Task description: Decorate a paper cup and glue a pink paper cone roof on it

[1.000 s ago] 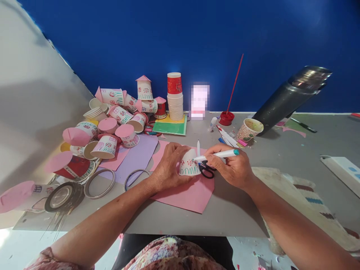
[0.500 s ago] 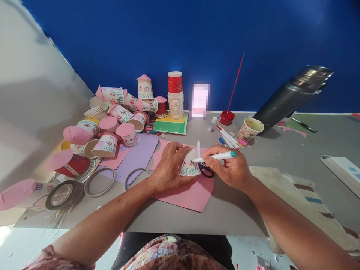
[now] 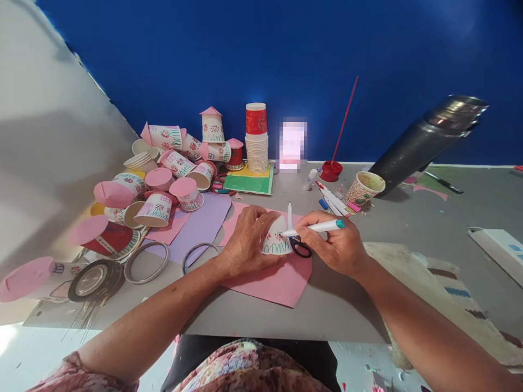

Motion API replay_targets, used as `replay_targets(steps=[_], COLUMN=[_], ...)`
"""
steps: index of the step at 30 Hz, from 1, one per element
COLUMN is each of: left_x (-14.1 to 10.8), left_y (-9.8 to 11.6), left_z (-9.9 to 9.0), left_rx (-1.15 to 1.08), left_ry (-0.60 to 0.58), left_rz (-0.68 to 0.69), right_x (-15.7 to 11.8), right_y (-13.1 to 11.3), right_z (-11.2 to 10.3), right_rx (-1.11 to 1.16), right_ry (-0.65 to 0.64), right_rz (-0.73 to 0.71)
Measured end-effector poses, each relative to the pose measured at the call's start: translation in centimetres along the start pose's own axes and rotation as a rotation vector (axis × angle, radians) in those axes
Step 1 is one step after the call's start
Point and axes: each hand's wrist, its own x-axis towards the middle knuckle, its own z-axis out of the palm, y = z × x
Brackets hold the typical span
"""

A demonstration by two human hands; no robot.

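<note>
My left hand [image 3: 250, 239] is wrapped round a white paper cup [image 3: 274, 245] with green grass strokes along its rim and small red flowers above. In my right hand [image 3: 333, 242] is a white marker [image 3: 316, 228] with a green end; its tip meets the cup's side near the flowers. Under both lies a pink paper sheet [image 3: 281, 286]. Just behind the cup a second white marker [image 3: 290, 215] points away from me. Dark-handled scissors [image 3: 301, 247] rest on the pink sheet between my hands, their blades hidden.
Decorated cups with pink paper tops [image 3: 157, 209] crowd the left. A cup stack [image 3: 256, 141] stands at the back. Tape rolls [image 3: 147, 262] lie near my left forearm. Loose markers [image 3: 333, 198], a patterned cup [image 3: 365, 188] and a leaning black flask [image 3: 425, 144] are at the right, with a cloth [image 3: 408, 288].
The view has shifted very slightly. Both hands keep their hold, and the marker tip stays at the cup's side with hardly any visible movement.
</note>
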Motion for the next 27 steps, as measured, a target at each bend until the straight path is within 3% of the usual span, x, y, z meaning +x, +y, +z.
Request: replay_targets(steps=[4,12,27], left_x=[0.00,0.05,0.06], left_y=[0.01,0.22,0.40], left_z=[-0.01,-0.01,0.02], left_rx=[0.001,0.004,0.009], left_ry=[-0.002,-0.009,-0.001], left_rz=[-0.016,-0.013,-0.034], right_x=[-0.03,-0.21,-0.20], right_y=[0.02,0.18,0.15], right_z=[-0.09,0.42,0.49], right_rx=[0.032,0.016,0.012], right_ry=[0.054,0.027,0.011], right_rz=[0.012,-0.104,-0.136])
